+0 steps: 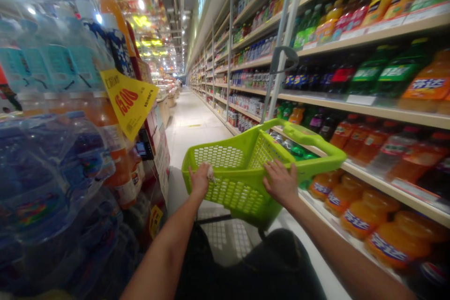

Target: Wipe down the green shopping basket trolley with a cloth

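Note:
A lime-green plastic shopping cart with perforated walls stands sideways in front of me. No goods show in the part of its basket that I can see. My left hand is closed around the near rim towards the basket's left end. Something small and whitish shows beside its fingers, too blurred to name. Farther right, my right hand grips the same rim, fingers hooked over it, close to the basket's inner divider. The cart's handle extends to the right, near the drink shelves.
Shelves of bottled drinks line the right side, with large orange soda bottles at the bottom. Stacked shrink-wrapped bottles and a yellow price sign stand close on the left. Ahead runs a pale aisle floor.

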The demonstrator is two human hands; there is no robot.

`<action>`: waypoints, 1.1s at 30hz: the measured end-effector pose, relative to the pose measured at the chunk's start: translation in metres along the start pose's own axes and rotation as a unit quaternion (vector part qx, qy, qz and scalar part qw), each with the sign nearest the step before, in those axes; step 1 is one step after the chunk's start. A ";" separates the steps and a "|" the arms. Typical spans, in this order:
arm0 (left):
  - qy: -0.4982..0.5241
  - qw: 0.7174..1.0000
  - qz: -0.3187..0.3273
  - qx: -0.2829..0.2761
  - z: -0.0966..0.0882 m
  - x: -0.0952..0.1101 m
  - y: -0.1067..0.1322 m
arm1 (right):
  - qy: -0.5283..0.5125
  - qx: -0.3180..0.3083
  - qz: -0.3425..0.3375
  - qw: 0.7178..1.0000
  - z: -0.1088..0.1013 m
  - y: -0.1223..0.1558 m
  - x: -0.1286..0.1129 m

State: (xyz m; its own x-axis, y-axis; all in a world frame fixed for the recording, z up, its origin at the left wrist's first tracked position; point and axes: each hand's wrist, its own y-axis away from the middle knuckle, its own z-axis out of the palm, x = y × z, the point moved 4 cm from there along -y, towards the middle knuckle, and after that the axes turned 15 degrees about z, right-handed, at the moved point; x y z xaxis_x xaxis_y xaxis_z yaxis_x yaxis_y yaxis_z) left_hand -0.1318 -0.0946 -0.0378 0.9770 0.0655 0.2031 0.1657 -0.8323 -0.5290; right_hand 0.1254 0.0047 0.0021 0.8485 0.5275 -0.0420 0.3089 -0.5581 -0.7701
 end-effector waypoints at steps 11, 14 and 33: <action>0.006 0.999 0.023 -0.035 0.002 0.017 -0.004 | 0.003 -0.020 -0.008 1.000 0.001 0.002 0.004; 0.012 1.000 -0.015 -0.012 -0.003 0.012 -0.002 | -0.008 -0.023 -0.002 1.000 0.002 0.004 0.000; 0.033 0.996 0.021 -0.077 0.017 0.052 -0.013 | -0.118 -0.148 -0.050 0.981 0.015 -0.001 -0.072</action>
State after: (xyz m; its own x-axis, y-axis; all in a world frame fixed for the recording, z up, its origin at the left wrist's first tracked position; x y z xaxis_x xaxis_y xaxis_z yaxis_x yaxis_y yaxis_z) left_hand -0.0812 -0.0712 -0.0341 0.9707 -0.0035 0.2402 0.0973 -0.9084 -0.4065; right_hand 0.0578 -0.0235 -0.0038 0.6960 0.7024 -0.1487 0.5259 -0.6397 -0.5605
